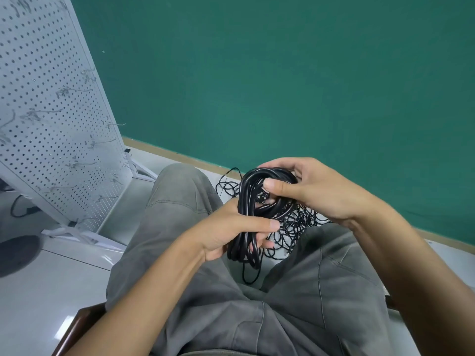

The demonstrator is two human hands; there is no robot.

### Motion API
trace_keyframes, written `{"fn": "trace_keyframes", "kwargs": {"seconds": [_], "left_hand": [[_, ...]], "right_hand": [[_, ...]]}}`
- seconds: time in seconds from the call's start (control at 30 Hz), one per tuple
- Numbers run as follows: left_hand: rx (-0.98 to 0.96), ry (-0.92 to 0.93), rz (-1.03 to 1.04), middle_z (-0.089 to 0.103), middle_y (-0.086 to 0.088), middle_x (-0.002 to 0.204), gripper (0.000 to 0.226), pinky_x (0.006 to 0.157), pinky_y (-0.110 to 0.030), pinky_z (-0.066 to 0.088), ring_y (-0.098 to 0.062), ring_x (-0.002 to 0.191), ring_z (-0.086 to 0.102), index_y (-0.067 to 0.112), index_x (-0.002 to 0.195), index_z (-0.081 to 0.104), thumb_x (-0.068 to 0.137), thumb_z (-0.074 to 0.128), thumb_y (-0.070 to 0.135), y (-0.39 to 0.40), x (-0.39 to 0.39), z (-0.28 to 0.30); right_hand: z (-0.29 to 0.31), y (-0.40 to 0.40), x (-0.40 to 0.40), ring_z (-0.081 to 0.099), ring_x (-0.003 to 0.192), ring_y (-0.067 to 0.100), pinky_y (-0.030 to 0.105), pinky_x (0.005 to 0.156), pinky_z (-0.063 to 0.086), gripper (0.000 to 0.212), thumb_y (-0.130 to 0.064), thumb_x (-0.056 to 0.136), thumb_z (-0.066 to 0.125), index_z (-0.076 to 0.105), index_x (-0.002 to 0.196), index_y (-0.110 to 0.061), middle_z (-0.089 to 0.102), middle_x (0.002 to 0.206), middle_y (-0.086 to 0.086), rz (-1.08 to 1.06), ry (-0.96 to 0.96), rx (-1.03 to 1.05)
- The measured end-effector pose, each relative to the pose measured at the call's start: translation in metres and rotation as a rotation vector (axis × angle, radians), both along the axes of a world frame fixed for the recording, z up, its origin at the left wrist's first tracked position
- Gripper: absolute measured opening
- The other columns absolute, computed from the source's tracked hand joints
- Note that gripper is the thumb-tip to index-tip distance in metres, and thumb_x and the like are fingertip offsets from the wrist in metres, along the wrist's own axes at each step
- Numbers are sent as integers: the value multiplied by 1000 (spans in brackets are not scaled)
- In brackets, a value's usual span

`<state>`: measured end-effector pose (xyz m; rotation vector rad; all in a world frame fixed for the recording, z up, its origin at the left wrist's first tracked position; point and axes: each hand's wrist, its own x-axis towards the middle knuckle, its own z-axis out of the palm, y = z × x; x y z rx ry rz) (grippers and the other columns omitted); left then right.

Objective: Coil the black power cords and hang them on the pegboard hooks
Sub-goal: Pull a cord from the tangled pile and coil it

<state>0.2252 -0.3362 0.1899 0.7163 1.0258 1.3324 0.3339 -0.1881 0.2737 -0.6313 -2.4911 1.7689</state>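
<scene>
A coiled black power cord (248,201) hangs in loops between my knees. My left hand (232,231) grips the lower part of the coil, thumb across the strands. My right hand (311,187) holds the top of the coil, thumb pressing a strand on the near side and fingers curled over the far side. Under the coil, a tangled pile of thin black cords (295,224) lies on the floor. The white pegboard (51,119) stands at the left, with several bare metal hooks (74,91) on it.
I sit on a wooden chair (77,327), grey trousers (257,317) filling the lower view. A green wall (282,73) runs behind the cord pile. The pegboard's white feet (77,235) rest on the pale tiled floor, beside a dark round base (18,253).
</scene>
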Motion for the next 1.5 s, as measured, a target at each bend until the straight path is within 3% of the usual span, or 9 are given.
{"fn": "trace_keyframes", "kwargs": {"seconds": [0.13,0.23,0.4,0.57,0.8,0.93,1.13,1.27,1.5], "left_hand": [[-80,-93,24,47,-1,59,26,87,-46,59,-10,50,49,19,103,62,89,72,0,1,3,3],[-101,-61,23,55,-8,63,26,92,-52,56,-17,55,55,18,107,65,87,76,4,2,5,2],[-1,64,265,69,-6,84,35,60,-34,58,-24,66,64,9,110,61,83,80,-3,8,14,10],[41,289,369,70,13,93,75,76,-41,57,-14,86,69,21,126,55,64,98,14,16,17,6],[-107,670,403,63,14,69,27,63,-34,60,-13,58,64,22,85,62,72,85,23,12,12,10],[-111,575,374,49,0,61,26,61,-57,60,-22,45,58,11,72,53,85,75,15,10,9,15],[-43,485,197,61,-1,59,36,63,-40,55,-22,56,61,26,60,65,84,78,2,-1,1,30],[-30,498,195,65,-5,78,29,63,-33,57,-23,58,66,21,85,63,79,81,-2,-1,-1,35],[-187,761,442,73,9,81,55,79,-44,58,-15,80,73,33,104,49,58,75,46,4,19,32]], "right_hand": [[-10,-3,-4,63,72,16,33,84,58,40,-14,92,64,62,126,6,65,84,9,-96,55,-444],[-18,-6,-6,56,58,11,31,69,53,33,-23,94,68,63,115,2,59,77,11,-166,7,-204],[-18,-7,-9,57,54,15,28,56,49,34,-32,93,72,59,98,-2,61,61,-1,-284,-17,58],[-13,-6,-13,57,51,13,29,55,50,38,-38,88,77,58,94,-6,59,58,-1,-326,-56,40],[6,-8,-27,54,49,17,27,54,49,7,-11,95,68,64,96,-6,60,67,6,-248,-123,-269],[8,-16,-35,56,50,13,22,58,47,25,-34,96,69,69,83,-13,57,56,-3,-185,-120,35],[7,-22,-32,65,46,9,18,53,44,39,-54,97,61,64,78,-20,61,53,-11,-181,-121,444],[10,-21,-29,59,42,8,15,47,40,39,-52,99,58,65,78,-20,64,57,-1,-148,-123,506],[8,-20,-36,52,40,16,16,39,32,57,-51,95,65,49,50,-20,42,37,-7,-285,-127,502]]}}
